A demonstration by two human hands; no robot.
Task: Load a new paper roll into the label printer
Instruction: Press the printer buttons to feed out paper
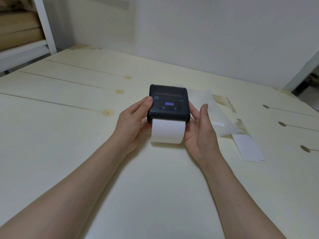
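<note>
A small black label printer (168, 102) sits on the pale wooden table (69, 135), its lid down and a small blue display lit on top. A wide strip of white paper (167, 131) comes out of its near edge and curls down onto the table. My left hand (133, 121) grips the printer's left side, thumb on its top corner. My right hand (201, 130) cups the right side, palm against the casing, fingers reaching beneath; the thumb points up, clear of the printer.
Crumpled translucent backing paper (212, 107) and a loose white label strip (248, 147) lie on the table right of the printer. A white shelf frame (46, 26) with brown boxes stands at the far left. A wall rises behind the table.
</note>
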